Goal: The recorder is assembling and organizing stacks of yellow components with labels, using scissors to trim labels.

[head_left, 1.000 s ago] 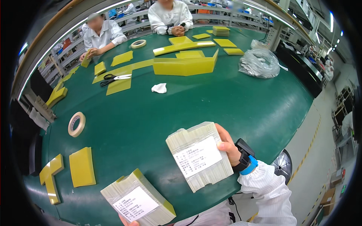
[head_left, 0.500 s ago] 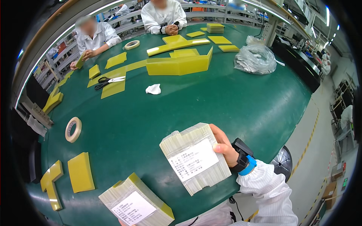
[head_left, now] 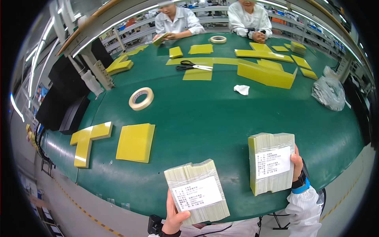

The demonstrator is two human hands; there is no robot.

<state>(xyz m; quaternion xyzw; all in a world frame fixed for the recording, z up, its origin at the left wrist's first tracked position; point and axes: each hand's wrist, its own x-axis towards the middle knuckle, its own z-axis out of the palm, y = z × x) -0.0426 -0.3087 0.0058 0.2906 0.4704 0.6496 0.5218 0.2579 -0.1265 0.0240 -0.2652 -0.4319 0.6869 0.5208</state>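
Swung round since the earlier frame, the view now sets the table's contents farther right, and the left bundle (head_left: 197, 191) has turned and come up so that the hand under it shows plainly. Both bundles are thick packs of thin pale slips, their edges toward the camera, each wrapped in clear film and bearing a white printed label.

The left hand (head_left: 175, 215) grips its bundle by the lower left corner, thumb across the front. The right hand (head_left: 297, 164) holds the right bundle (head_left: 272, 164) by its right side, thumb on the front near the label; a yellow face shows along that bundle's left side. The two packs stand apart over the near part of the green table (head_left: 189, 126); whether either touches it, I cannot tell.

Left of them lie a yellow square stack (head_left: 134, 143) and, just beside it, a yellow T-shaped piece (head_left: 85, 143). Beyond is a tape roll (head_left: 149, 100). Farther off, black-handled scissors (head_left: 193, 67) rest on yellow sheeting (head_left: 199, 75), with a crumpled white scrap (head_left: 241, 90) nearer and a clear plastic bag (head_left: 329, 94) at right. Across the table, one person (head_left: 177, 19) holds a yellow piece (head_left: 159, 39); another (head_left: 248, 19) has clasped hands.
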